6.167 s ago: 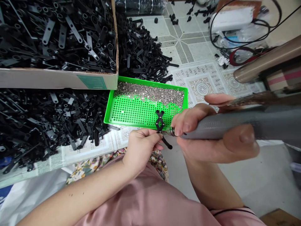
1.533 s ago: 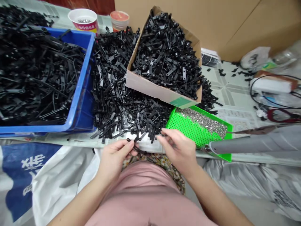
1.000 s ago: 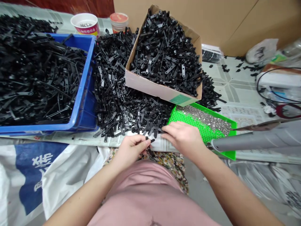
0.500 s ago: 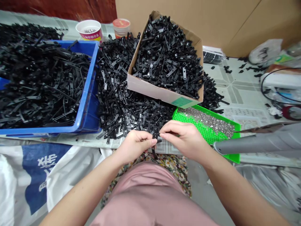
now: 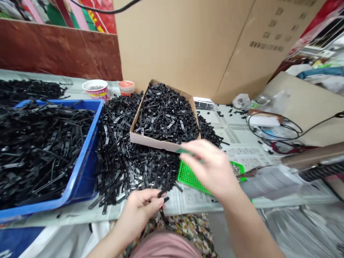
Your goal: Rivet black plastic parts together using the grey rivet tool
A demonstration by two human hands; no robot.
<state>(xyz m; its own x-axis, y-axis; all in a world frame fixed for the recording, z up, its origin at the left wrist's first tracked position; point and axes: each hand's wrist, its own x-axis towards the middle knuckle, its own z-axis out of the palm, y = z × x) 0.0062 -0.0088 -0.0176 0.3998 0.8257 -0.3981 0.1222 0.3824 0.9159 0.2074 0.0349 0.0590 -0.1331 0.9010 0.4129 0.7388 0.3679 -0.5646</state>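
My left hand (image 5: 142,207) pinches a narrow black plastic part (image 5: 162,213) at the table's front edge; its ends stick out past the thumb and fingertips. My right hand (image 5: 211,166), smeared by motion, is over the green perforated basket (image 5: 189,176) and covers part of it. Whether its fingers hold anything does not show. Small shiny metal pieces (image 5: 236,169) lie in the basket, partly hidden by the hand. Behind my left hand spreads a heap of loose black plastic parts (image 5: 150,166).
A low cardboard box (image 5: 150,141) full of black parts sits on the heap. To the left stands a blue bin (image 5: 91,172) piled with similar parts. Behind are a paper tub (image 5: 96,89) and a lidded cup (image 5: 126,87). A grey tube-like object (image 5: 266,182) juts in from the right.
The view has tilted up and shifted right. My right hand has left the black part and moved up and right over the green basket. My left hand still holds the part.
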